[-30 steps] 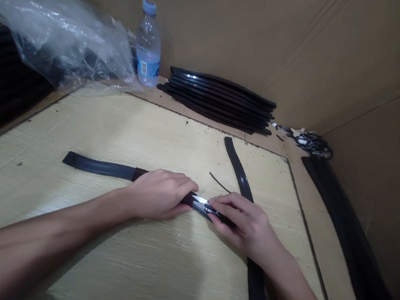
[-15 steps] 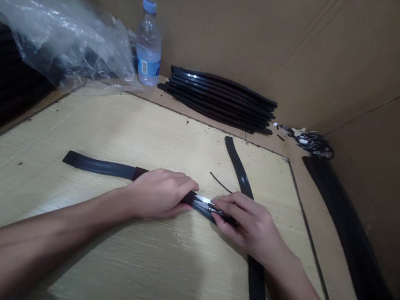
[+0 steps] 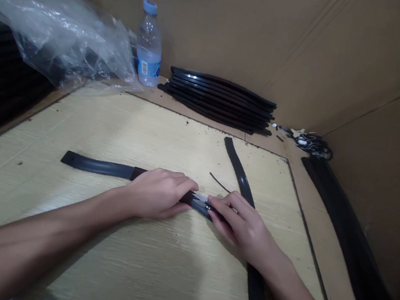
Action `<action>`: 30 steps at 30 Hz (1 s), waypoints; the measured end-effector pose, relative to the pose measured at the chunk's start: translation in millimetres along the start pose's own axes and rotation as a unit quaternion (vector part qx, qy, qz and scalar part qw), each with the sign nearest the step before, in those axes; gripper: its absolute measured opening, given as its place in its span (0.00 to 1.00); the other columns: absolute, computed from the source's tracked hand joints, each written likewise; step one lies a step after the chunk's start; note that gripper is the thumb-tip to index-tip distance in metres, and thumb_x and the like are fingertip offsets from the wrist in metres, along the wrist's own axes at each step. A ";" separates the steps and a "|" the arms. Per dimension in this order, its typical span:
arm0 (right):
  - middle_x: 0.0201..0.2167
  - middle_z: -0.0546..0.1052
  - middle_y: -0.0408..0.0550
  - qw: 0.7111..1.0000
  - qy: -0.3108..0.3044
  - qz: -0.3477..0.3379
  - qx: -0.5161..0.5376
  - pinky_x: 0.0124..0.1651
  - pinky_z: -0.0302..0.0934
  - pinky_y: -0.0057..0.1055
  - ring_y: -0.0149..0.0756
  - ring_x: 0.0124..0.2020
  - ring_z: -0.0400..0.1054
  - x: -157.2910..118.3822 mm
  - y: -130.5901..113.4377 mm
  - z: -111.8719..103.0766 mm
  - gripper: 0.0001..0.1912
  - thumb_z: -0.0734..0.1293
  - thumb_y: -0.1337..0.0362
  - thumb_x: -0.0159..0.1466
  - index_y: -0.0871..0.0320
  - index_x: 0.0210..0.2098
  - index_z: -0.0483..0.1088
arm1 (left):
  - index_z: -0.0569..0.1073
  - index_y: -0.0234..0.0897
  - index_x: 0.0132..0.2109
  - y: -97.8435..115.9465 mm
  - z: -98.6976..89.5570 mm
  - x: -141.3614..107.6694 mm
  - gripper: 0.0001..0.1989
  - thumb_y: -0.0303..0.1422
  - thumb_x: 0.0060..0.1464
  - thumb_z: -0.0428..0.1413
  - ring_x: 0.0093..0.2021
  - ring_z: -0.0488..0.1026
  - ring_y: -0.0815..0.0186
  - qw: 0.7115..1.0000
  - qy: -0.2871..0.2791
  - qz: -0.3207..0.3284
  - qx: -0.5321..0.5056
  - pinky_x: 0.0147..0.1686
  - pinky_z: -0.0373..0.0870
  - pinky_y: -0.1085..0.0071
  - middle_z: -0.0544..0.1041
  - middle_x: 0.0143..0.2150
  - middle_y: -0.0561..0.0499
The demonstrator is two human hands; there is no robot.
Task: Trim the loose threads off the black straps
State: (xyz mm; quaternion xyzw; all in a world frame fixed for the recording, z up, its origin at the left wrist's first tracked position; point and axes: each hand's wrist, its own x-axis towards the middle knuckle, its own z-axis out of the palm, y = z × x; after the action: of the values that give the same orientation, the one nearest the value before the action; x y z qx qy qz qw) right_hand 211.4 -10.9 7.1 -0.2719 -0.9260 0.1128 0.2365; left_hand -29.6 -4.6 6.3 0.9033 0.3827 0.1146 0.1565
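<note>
Left hand pressing black strap, right hand gripping half-hidden snips, blades barely visible

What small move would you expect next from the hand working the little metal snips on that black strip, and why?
Probably a short squeeze and nudge of the small metal snips along the long black flat strip. The right hand has the blades at the strip's edge, the left hand presses the strip flat on the pale wooden board, and a thin dark sliver lies beside them.

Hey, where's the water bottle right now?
In the head view, the water bottle stands upright at the far left, against the cardboard wall, between the plastic bag and the stack of black strips.
</note>
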 end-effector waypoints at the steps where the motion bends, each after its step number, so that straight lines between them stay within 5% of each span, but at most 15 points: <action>1: 0.35 0.69 0.53 1.000 0.000 0.000 -0.004 0.38 0.66 0.36 0.37 0.37 0.65 -0.3 0.1 1.2 0.22 0.63 0.74 0.60 0.64 0.54 0.62 | 0.64 0.36 0.50 -0.5 -0.4 -0.4 0.16 0.39 0.57 0.49 0.42 0.72 0.59 1.000 0.000 0.000 0.000 0.40 0.69 0.65 0.74 0.43 0.46; 19: 0.39 0.66 0.53 0.998 -0.033 0.046 0.010 0.42 0.65 0.36 0.37 0.40 0.62 -3.3 -4.7 16.6 0.27 0.57 0.73 0.65 0.56 0.62 0.50 | 0.64 0.36 0.50 -1.1 0.5 -1.0 0.16 0.39 0.57 0.49 0.42 0.73 0.59 1.000 0.009 -0.006 -0.001 0.38 0.69 0.65 0.75 0.43 0.46; 30: 0.40 0.65 0.52 0.995 -0.056 0.071 0.042 0.45 0.65 0.37 0.37 0.42 0.63 2.7 -11.3 18.5 0.25 0.56 0.73 0.66 0.55 0.61 0.50 | 0.65 0.36 0.50 0.9 0.6 -0.6 0.16 0.39 0.57 0.49 0.40 0.73 0.59 1.000 0.013 -0.006 0.008 0.36 0.69 0.66 0.75 0.42 0.46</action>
State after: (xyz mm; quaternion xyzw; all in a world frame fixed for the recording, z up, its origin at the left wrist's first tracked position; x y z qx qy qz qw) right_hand 195.1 -20.2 -4.0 -0.3206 -0.9105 0.1828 0.1867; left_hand -29.2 -5.8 6.0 0.9008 0.3906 0.1222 0.1452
